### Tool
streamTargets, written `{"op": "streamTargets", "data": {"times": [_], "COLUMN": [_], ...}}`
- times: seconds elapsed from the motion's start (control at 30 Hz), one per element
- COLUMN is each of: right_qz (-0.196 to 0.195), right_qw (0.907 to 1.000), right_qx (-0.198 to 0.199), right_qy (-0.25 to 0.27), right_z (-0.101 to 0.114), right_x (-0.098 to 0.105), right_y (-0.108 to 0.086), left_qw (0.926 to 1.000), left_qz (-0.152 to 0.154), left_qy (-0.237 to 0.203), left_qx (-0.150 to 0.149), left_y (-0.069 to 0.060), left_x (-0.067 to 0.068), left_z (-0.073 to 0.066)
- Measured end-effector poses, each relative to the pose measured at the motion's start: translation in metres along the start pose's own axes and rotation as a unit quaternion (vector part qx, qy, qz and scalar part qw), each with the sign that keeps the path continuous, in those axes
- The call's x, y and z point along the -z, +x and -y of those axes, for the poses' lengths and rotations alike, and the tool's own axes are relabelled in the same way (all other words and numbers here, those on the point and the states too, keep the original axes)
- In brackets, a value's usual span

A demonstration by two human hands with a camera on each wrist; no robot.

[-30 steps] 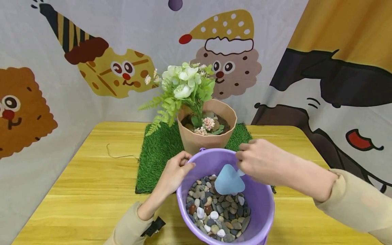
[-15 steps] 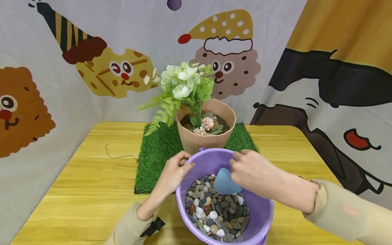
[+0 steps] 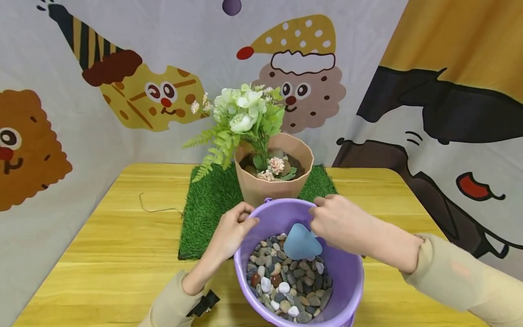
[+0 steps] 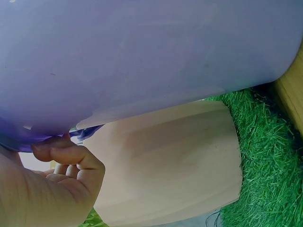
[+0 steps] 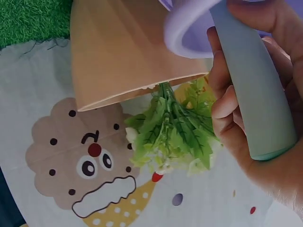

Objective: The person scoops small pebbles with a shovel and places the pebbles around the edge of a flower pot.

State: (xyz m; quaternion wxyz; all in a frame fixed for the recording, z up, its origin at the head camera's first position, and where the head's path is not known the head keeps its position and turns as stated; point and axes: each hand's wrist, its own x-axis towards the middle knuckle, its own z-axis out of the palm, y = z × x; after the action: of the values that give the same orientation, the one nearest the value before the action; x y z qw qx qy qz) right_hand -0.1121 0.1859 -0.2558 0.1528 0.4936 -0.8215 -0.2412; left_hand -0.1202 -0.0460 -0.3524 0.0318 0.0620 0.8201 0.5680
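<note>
A purple bucket (image 3: 347,272) stands at the near middle of the table, with many pebbles (image 3: 282,290) over its bottom. My left hand (image 3: 230,231) grips the bucket's rim at its left side, thumb over the edge; in the left wrist view its fingers curl beneath that rim. Over the bucket's right side, my right hand (image 3: 343,225) holds a small blue shovel (image 3: 302,243) by its handle. That thick handle (image 5: 255,90) lies across the palm in the right wrist view. The blade points down into the bucket, near the pebbles; whether it touches them I cannot tell.
Behind the bucket, a peach flowerpot (image 3: 273,188) with soil, white flowers (image 3: 245,109) and green leaves stands on a mat of artificial grass (image 3: 212,218). A thin dark strand (image 3: 159,210) lies on the wooden table (image 3: 122,254) at left. A printed cloth (image 3: 229,41) hangs behind.
My right hand has shifted slightly left and lower over the bucket, and the shovel's blade has turned and moved slightly with it. The left hand keeps its hold on the rim.
</note>
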Motion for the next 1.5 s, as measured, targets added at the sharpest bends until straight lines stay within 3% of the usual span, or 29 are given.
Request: {"op": "streamTargets", "data": {"times": [0.4,0.63,0.8,0.93,1.2,1.5], "right_qz": [0.02,0.036,0.016,0.007,-0.068,-0.085], "right_qw": [0.9963,0.981,0.9833,0.9772,0.9726,0.969], "right_qx": [-0.032,-0.034,-0.022,-0.012,0.019,0.036], "right_qy": [0.078,0.187,0.18,0.212,0.222,0.229], "right_z": [-0.007,-0.001,0.004,0.002,-0.001,-0.004], "right_x": [-0.003,-0.01,-0.015,-0.023,-0.038,-0.041], "right_y": [-0.005,-0.007,-0.008,-0.01,-0.019,-0.021], "left_qw": [1.0,1.0,0.9999,1.0,0.9999,1.0], "left_qz": [0.005,0.007,0.008,0.005,0.001,0.002], "left_qy": [-0.001,0.001,0.002,0.0,0.008,-0.003], "left_qx": [0.0,-0.002,-0.006,-0.004,-0.006,0.001], "left_y": [-0.001,-0.001,0.0,-0.001,-0.001,-0.001], "left_x": [0.001,0.001,0.0,0.0,0.002,0.0], "left_z": [-0.002,-0.002,-0.002,-0.002,-0.001,-0.002]}}
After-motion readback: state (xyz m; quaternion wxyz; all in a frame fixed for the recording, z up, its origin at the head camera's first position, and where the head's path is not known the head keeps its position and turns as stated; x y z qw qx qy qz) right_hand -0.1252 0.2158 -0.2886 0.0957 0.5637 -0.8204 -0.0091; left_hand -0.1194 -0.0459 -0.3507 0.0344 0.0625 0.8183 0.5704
